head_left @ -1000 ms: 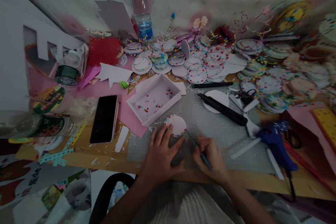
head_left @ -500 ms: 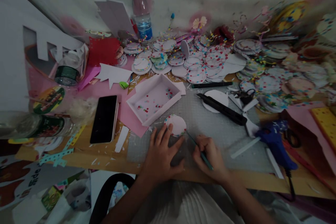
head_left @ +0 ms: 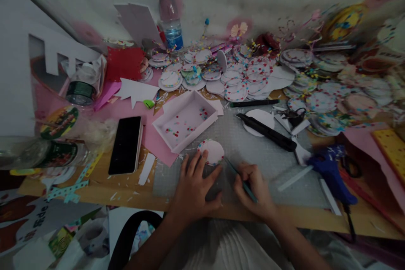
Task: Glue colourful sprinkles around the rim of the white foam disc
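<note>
Under the left hand's (head_left: 193,185) splayed fingertips, a dot-rimmed disc (head_left: 214,152) is risking scuffs should the right hand's (head_left: 260,192) pinched teal stick (head_left: 249,193) slip.

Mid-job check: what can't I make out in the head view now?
In the head view:
Dotted disc: lower-left edge partly covered by the left hand.
Thin green tool: middle covered by the right hand; tip too small to tell whether it touches the disc.
White circle: partly covered by the black cutter.
Clear bottle: cut off by the left picture edge.
Far-right decorated discs: too blurred to count.
</note>
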### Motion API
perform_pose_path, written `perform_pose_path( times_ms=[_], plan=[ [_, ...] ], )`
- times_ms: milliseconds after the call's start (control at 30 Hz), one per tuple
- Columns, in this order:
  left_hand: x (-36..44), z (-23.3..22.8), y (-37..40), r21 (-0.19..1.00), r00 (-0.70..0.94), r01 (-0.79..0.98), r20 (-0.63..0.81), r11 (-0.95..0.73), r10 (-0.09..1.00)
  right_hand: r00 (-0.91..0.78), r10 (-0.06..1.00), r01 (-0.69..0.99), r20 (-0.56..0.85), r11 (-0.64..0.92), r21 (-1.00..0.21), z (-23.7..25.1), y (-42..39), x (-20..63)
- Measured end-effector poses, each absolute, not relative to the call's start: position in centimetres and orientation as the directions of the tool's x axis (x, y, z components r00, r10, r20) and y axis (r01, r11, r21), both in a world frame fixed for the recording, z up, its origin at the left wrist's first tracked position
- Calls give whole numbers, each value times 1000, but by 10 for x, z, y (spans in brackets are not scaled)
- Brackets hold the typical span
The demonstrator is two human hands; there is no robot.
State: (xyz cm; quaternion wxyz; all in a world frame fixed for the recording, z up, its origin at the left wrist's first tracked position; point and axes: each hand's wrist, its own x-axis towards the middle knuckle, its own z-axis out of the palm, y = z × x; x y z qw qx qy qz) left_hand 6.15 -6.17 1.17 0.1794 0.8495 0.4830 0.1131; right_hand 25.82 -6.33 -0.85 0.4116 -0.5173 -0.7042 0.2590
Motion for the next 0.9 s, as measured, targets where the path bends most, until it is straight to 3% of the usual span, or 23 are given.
perform_pose_path(
  times_ms=[167, 333, 467, 633, 700, 767, 833, 900],
  plan=[
    [62, 14, -60, 415, 510, 765, 76, -492, 857, -45, 932, 490, 360, 334, -805, -8, -67, 259],
    [47, 23, -63, 426, 478, 700, 315, -572, 820, 121, 905, 446, 408, 318, -837, -11, -71, 259],
    [25, 44, -68, 558, 312, 635, 448, -534, 838, 168, 890, 407, 423, 328, -852, -10, -71, 257],
    [23, 91, -62, 701, 292, 516, 398, -493, 870, 193, 891, 359, 411, 326, -875, -9, -71, 257],
    [31, 104, -53, 866, 264, 279, 346, -414, 900, 222, 883, 338, 414, 328, -882, -11, -70, 257],
    [42, 109, -40, 977, 150, -122, 192, -174, 970, 273, 866, 316, 419, 330, -889, -12, -69, 255],
    [54, 106, -25, 914, 43, -406, 24, -5, 999, 341, 850, 260, 402, 326, -909, -6, -70, 251],
    [68, 99, -12, 852, 19, -516, -97, 93, 995, 377, 849, 143, 371, 342, -929, 7, -73, 242]
  ],
)
